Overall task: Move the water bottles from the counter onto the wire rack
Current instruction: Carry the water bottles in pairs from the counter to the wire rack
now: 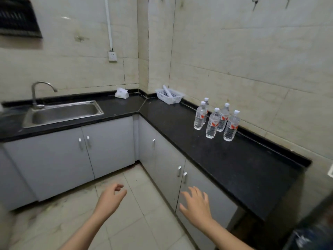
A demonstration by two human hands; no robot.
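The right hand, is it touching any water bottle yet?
Apart. The head view shows the right hand low by the cabinets, far from the water bottles upon the counter.

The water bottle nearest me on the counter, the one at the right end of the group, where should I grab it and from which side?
Take the nearest water bottle around its labelled middle, probably with the right hand, coming from the open counter side in front. It stands upright, its front is clear, and the other bottles crowd its left and the wall is close behind.
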